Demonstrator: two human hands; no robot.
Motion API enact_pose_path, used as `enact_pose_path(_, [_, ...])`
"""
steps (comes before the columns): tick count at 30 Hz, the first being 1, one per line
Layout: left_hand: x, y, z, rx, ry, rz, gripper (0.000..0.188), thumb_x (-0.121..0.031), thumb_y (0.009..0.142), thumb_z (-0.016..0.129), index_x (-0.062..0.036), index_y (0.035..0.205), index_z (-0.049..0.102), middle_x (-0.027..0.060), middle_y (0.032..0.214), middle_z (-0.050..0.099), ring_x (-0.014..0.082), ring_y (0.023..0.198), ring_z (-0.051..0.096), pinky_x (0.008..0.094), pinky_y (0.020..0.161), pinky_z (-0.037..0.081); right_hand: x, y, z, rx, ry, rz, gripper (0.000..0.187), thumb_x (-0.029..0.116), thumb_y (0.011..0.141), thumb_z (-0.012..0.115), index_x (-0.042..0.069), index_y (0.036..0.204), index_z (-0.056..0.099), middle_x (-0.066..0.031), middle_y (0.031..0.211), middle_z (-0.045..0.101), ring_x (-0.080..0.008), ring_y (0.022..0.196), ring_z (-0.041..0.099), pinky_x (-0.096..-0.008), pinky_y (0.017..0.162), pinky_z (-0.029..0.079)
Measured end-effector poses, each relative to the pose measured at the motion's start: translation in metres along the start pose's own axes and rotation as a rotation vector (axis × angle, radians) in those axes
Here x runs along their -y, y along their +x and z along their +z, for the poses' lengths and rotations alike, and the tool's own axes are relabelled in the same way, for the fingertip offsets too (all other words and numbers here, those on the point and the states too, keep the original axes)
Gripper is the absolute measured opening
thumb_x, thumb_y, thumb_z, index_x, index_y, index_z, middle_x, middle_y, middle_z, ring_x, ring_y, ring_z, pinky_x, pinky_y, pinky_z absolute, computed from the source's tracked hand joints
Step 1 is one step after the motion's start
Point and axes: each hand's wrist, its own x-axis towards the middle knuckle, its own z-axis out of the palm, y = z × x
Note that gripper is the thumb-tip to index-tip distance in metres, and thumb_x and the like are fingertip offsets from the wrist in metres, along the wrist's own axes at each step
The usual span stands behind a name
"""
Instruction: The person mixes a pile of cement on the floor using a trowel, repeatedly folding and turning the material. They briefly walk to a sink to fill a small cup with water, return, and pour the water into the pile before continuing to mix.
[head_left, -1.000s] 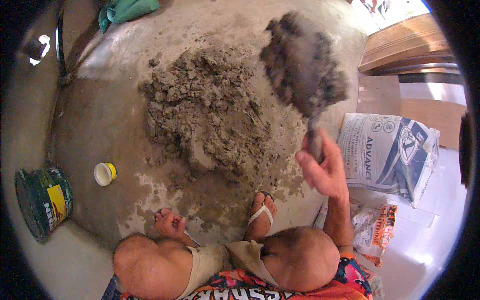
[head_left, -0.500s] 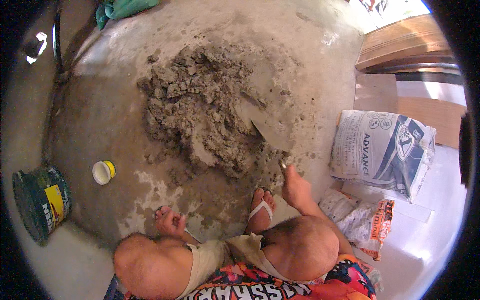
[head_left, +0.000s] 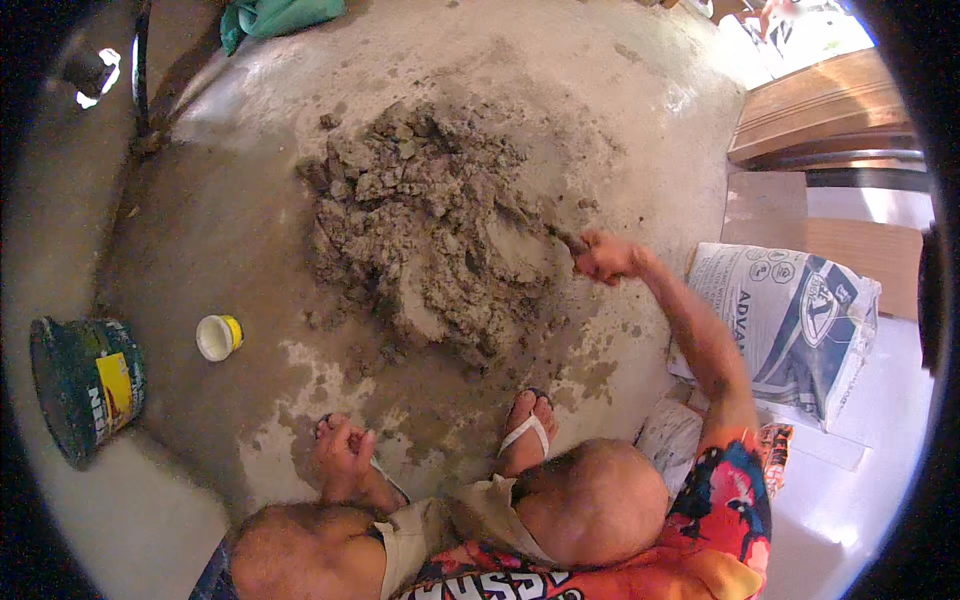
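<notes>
A heap of wet grey mortar [head_left: 420, 235] lies on the concrete floor in front of me. At its right side my right hand [head_left: 605, 258] is closed round the handle of a trowel [head_left: 568, 240]. The trowel points left into the mortar, and its blade is smeared and hard to tell from the heap. My left hand [head_left: 342, 445] hangs low by my left foot, below the heap. Its fingers are loosely curled, with nothing seen in them.
A dark bucket [head_left: 70, 390] with a yellow label stands at the left, near a small white-and-yellow tub [head_left: 218, 338]. At the right are a cement bag [head_left: 780, 320], a crumpled bag [head_left: 672, 440] and wooden boards [head_left: 815, 100]. Green cloth or plastic [head_left: 280, 15] lies far left.
My right hand has moved forward from beside my right knee to the heap's right edge, swinging the trowel to point left. My left hand stays by my left foot. The view has shifted slightly.
</notes>
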Motion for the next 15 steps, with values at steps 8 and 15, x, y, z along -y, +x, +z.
enact_pose_path(8, [0.038,-0.008,-0.002,-0.065,0.085,0.140,0.025,-0.032,0.083,0.078,-0.0119,0.076,0.065,0.0046,0.065,0.060,0.0286,0.069,0.060,0.0420,0.072,0.047,0.049,-0.008,0.020,0.177,0.224,-0.087,0.014,0.016,0.088,0.070,0.012,0.088,0.056,0.0031,0.064,0.050,-0.0081,0.044,0.045,-0.0287,0.034,0.033])
enact_pose_path(15, [0.022,-0.001,0.000,-0.057,0.022,0.200,0.026,-0.031,0.078,0.080,-0.0131,0.072,0.063,0.0022,0.060,0.058,0.0245,0.060,0.057,0.0387,0.064,0.047,0.051,-0.165,0.082,0.065,0.493,-0.318,0.023,0.023,0.095,0.070,0.009,0.103,0.054,0.0019,0.064,0.052,-0.0067,0.041,0.042,-0.0274,0.035,0.034])
